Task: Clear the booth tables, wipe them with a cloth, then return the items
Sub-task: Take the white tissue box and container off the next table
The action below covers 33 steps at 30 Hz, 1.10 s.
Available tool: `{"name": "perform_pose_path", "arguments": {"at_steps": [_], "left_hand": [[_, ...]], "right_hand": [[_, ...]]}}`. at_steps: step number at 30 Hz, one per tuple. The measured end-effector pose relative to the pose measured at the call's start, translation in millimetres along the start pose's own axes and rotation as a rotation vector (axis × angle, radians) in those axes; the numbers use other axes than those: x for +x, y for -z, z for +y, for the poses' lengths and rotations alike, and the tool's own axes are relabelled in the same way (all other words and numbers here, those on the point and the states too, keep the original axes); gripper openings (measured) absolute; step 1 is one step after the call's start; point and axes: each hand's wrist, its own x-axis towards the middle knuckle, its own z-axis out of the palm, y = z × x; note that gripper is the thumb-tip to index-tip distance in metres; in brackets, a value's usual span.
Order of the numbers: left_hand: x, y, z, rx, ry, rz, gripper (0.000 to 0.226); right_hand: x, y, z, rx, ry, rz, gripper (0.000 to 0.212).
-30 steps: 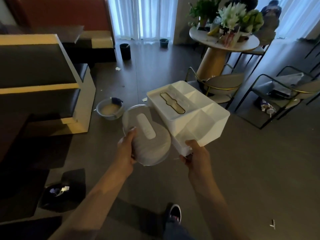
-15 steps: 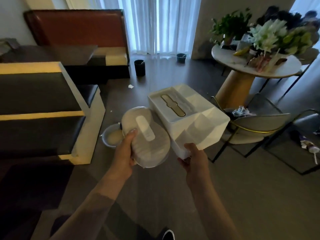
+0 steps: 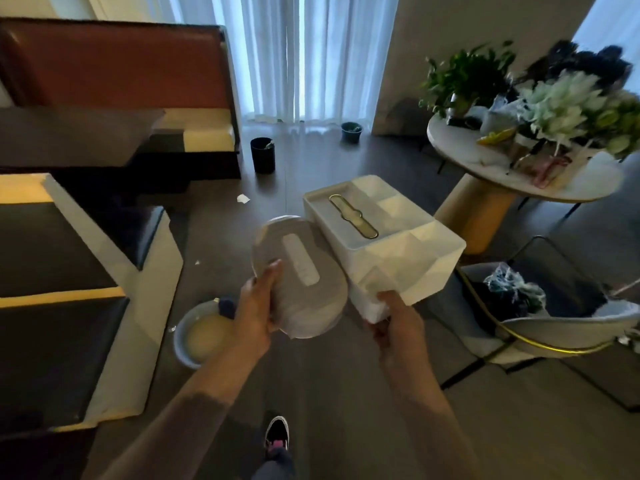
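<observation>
Hands occupied, both raised at mid-frame over dark floor. Left hand (image 3: 256, 313) gripped a round grey container (image 3: 301, 282) by its near left edge, thumb laid across the lid; container tilted, pale oblong label on top. Right hand (image 3: 398, 327) held a white rectangular organiser box (image 3: 384, 237) by its near corner, fingers curled underneath, thumb on the wall. Box carried tilted, far end higher; gold-rimmed slot in its lidded section, open compartments along the right and near sides. Container and box touched or nearly touched side by side; could not tell which.

Booth seating stood at left: orange-backed bench (image 3: 117, 64) at rear, dark booth table (image 3: 69, 133) in front of it, a second dark-cushioned bench with pale frame (image 3: 104, 271) closer to camera. Neither carried item was on a table.

On floor: pale blue basin (image 3: 197, 336) with cloudy liquid, just beside the near bench and partly hidden by the left forearm; a dark cup-shaped bin (image 3: 262, 154) near the rear bench; a smaller dark pot (image 3: 351, 131) by the white curtains (image 3: 311, 57); scraps of paper (image 3: 243, 199) scattered between.

At right, round white table (image 3: 585, 183) on a tan pedestal, crowded with plants and flowers (image 3: 554, 105). Grey chair with gold frame (image 3: 554, 327) just beside it, dark bundle on the seat. One shoe (image 3: 277, 434) visible at bottom edge.
</observation>
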Motion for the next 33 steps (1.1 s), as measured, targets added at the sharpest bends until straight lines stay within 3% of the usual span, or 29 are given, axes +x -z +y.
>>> {"name": "perform_pose_path", "arguments": {"at_steps": [5, 9, 12, 15, 18, 22, 26, 33], "left_hand": [[110.5, -38.8, 61.5, 0.069, 0.059, -0.06, 0.044], [184.2, -78.5, 82.7, 0.115, 0.09, -0.133, 0.048], [220.9, -110.2, 84.6, 0.125, 0.112, -0.193, 0.042], [267.1, -152.8, 88.1, 0.159, 0.124, -0.239, 0.034], [324.8, -199.8, 88.2, 0.233, 0.122, -0.282, 0.045], [388.8, -262.6, 95.6, 0.287, 0.112, -0.285, 0.046], [457.6, -344.7, 114.6, 0.305, 0.114, -0.284, 0.045], [558.0, -466.9, 127.6, 0.285, 0.149, -0.324, 0.047]], "right_hand": [[71.9, -70.5, -38.2, 0.03, 0.034, 0.077, 0.036], [128.1, -95.0, -59.9, 0.099, -0.007, 0.197, 0.027], [164.5, -98.1, -74.5, 0.11, -0.012, 0.278, 0.013], [216.3, -102.2, -89.5, 0.146, -0.018, 0.337, 0.014], [280.7, -104.9, -108.7, 0.189, -0.002, 0.369, 0.025], [363.7, -115.8, -149.5, 0.245, 0.014, 0.378, 0.02], [450.5, -126.4, -212.2, 0.244, 0.012, 0.372, 0.032], [566.0, -126.4, -291.1, 0.257, 0.035, 0.398, 0.029]]}}
